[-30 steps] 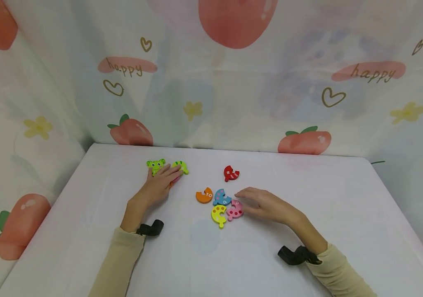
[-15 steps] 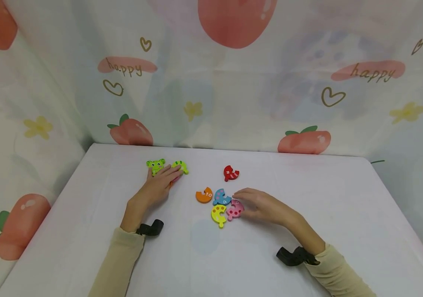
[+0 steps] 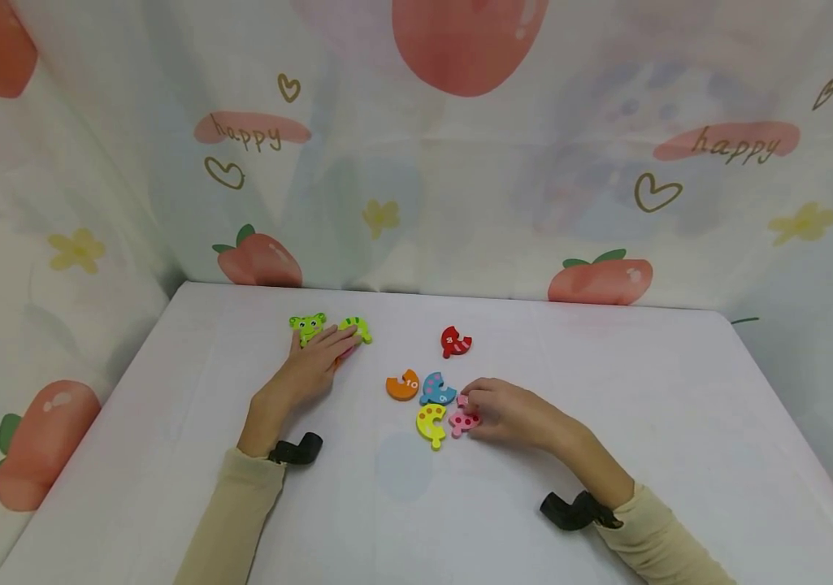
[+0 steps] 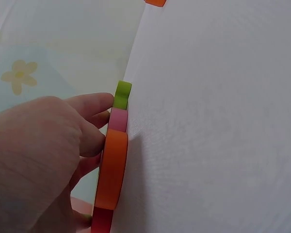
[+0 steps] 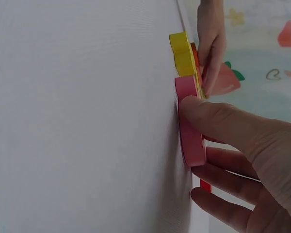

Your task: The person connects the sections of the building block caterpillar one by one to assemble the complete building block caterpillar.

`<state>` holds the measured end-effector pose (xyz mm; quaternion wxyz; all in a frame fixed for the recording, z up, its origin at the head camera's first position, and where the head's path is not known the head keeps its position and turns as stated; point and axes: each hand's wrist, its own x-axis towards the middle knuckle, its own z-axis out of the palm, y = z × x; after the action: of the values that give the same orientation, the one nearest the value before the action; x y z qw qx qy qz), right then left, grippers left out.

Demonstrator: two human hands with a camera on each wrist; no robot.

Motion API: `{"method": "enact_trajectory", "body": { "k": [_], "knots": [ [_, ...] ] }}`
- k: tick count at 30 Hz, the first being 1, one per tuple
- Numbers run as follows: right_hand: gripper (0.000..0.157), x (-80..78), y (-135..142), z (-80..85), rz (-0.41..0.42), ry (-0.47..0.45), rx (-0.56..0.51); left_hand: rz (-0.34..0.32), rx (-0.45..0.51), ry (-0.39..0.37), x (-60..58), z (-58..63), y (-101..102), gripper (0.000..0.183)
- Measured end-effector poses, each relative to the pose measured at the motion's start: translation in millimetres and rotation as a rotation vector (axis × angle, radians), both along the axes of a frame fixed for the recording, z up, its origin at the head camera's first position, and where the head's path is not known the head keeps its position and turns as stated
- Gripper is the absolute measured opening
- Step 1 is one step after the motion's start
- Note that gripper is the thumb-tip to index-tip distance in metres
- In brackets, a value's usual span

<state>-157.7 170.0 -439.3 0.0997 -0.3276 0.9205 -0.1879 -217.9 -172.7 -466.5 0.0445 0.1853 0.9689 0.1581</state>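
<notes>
My right hand (image 3: pixel 514 413) pinches a pink spotted puzzle piece (image 3: pixel 464 422) on the white table; in the right wrist view the thumb presses its edge. Close beside it lie a blue piece (image 3: pixel 429 396) marked 9 and a yellow spotted piece (image 3: pixel 426 419). Over at the left, my left hand (image 3: pixel 305 375) rests with extended fingers on joined pieces. They include a green animal-face piece (image 3: pixel 307 326), a green striped piece (image 3: pixel 354 324), and, in the left wrist view, pink (image 4: pixel 118 119), orange (image 4: pixel 113 170) and red (image 4: pixel 102 221) ones. The hand hides much of this group.
An orange piece (image 3: pixel 397 391) marked 10 lies left of the blue one. Farther back is a red striped piece (image 3: pixel 450 344). A printed curtain (image 3: pixel 460 203) hangs behind the table (image 3: pixel 606 349). Both wrists wear black camera mounts.
My right hand has come slightly left and its fingers have closed on the pink piece, which has shifted a little. The left hand has stayed in place.
</notes>
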Motion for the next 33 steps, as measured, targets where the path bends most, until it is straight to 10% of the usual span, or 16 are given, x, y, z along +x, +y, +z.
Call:
{"method": "enact_trajectory", "body": {
  "k": [33],
  "knots": [
    [0.040,-21.1,-31.6,1.5,-0.057,0.006,-0.045,-0.023,0.043,0.047,3.4,1.7,-0.8,0.045]
  ]
}}
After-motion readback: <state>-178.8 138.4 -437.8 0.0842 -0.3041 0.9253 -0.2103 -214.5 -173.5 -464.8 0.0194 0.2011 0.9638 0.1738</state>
